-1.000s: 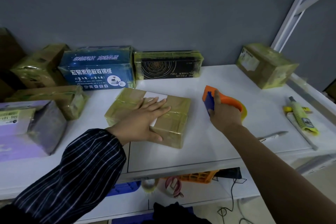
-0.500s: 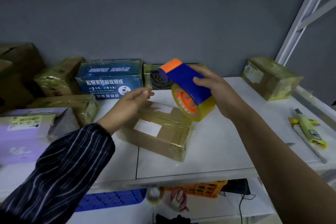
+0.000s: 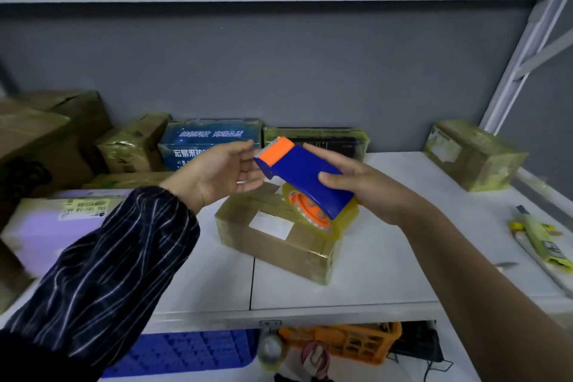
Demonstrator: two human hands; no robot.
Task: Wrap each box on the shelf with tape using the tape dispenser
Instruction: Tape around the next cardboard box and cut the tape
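tape dispenser (image 3: 305,178) is gripped by right hand (image 3: 366,192) above box (image 3: 279,236) on shelf (image 3: 372,282); left hand (image 3: 217,174) open beside. light, rigid; best held by blue body, serrated edge avoided.

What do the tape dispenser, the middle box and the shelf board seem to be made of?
Tape dispenser: likely hard plastic, smooth, evenly coloured blue and orange. Middle box: brown cardboard under glossy clear tape, which glints at the edges. Shelf board: white and smooth, perhaps painted metal or laminate; I cannot tell which.
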